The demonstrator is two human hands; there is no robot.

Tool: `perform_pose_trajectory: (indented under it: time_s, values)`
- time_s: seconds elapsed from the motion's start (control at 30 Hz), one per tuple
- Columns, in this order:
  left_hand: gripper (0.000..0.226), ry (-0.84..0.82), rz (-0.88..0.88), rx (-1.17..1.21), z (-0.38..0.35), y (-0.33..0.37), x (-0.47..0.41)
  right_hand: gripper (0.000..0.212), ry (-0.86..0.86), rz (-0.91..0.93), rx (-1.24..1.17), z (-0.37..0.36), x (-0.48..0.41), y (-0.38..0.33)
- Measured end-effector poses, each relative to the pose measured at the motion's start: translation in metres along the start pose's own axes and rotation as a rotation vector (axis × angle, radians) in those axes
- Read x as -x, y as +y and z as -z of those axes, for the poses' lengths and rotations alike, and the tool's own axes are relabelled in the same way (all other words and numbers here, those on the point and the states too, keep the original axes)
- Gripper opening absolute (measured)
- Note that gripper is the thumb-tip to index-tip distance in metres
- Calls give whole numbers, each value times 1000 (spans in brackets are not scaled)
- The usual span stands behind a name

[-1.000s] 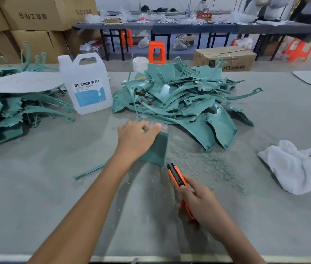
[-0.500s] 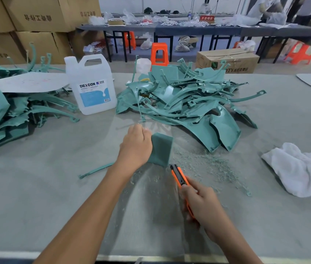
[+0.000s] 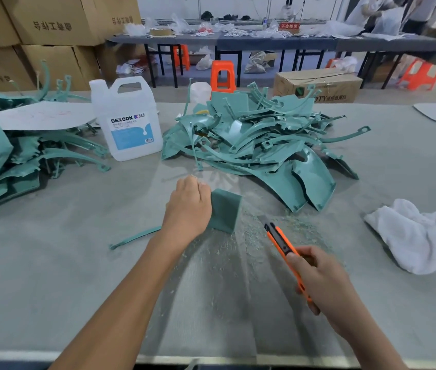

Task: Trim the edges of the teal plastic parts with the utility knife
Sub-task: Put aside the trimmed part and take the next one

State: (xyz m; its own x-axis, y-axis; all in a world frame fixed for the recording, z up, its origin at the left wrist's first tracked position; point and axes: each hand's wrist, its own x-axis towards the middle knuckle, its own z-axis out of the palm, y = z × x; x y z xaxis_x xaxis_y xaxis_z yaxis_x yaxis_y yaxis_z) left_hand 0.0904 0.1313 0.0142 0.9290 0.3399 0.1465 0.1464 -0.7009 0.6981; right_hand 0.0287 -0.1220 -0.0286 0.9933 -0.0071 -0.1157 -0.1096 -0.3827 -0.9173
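My left hand (image 3: 189, 206) grips a teal plastic part (image 3: 225, 210) that stands on the grey table in front of me; a thin teal arm of it sticks out to the left below my wrist. My right hand (image 3: 321, 279) holds an orange and black utility knife (image 3: 282, 243) with its tip pointing up and left. The tip hovers a short way right of the part and does not touch it. Teal shavings (image 3: 249, 236) lie scattered between the two hands. A big heap of teal parts (image 3: 259, 145) sits behind.
A white DEXCON jug (image 3: 127, 124) stands at the back left, next to a second pile of teal parts (image 3: 24, 156) under a grey sheet. A white cloth (image 3: 420, 233) lies on the right. Cardboard boxes, orange stools and other tables stand beyond the table (image 3: 51, 263).
My right hand has drawn the knife to the right, away from the part's lower edge. My left hand keeps its grip on the part in about the same spot.
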Motion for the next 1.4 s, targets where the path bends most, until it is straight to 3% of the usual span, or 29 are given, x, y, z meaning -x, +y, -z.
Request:
perform_pose_trajectory:
  time_s: [0.2, 0.33, 0.43, 0.5, 0.53, 0.6, 0.63, 0.7, 0.77, 0.87, 0.93, 1.07, 1.17, 1.27, 1.33, 1.4]
  values:
    - [27, 11, -22, 11, 1, -1, 5, 10, 23, 32, 148, -3, -6, 16]
    - [28, 56, -77, 5, 0, -6, 12, 21, 39, 123, 554, 5, -10, 22]
    - [25, 113, -134, 27, -2, -8, 22, 27, 60, 174, 709, 13, -16, 25]
    - [20, 229, -168, 62, -6, -11, 34, 27, 204, 305, 763, 27, -28, 28]
    - [27, 322, -149, 79, -9, -13, 42, 27, 337, 384, 796, 39, -36, 29]
    - [58, 507, -31, 201, -17, -15, 62, 34, 584, 412, 844, 72, -56, 32]
    - [69, 542, 71, 304, -21, -16, 70, 37, 633, 318, 850, 91, -67, 34]
    - [78, 446, 348, 611, -27, -11, 79, 44, 610, 54, 854, 123, -87, 42]
    - [75, 320, 605, 965, -30, -2, 76, 49, 462, -146, 931, 142, -101, 52]
    - [36, 233, 744, 1297, -35, 5, 66, 51, 390, -221, 980, 147, -106, 63]
    - [14, 159, 775, 1327, -35, 7, 67, 46, 398, -182, 959, 145, -105, 66]
    - [16, 109, 824, 1388, -25, -3, 81, 32, 333, -87, 776, 139, -94, 45]
    - [21, 39, 710, 1478, -7, -2, 92, 29, 352, 53, 548, 122, -71, 0]
    - [35, -115, 597, 1578, 10, 12, 101, 26, 339, 345, 248, 82, -41, -59]
    - [43, -210, 519, 1596, 18, 24, 107, 22, 250, 520, 97, 41, -21, -90]
    - [41, -230, 434, 1633, 23, 37, 112, 14, 90, 519, -57, -5, -2, -97]
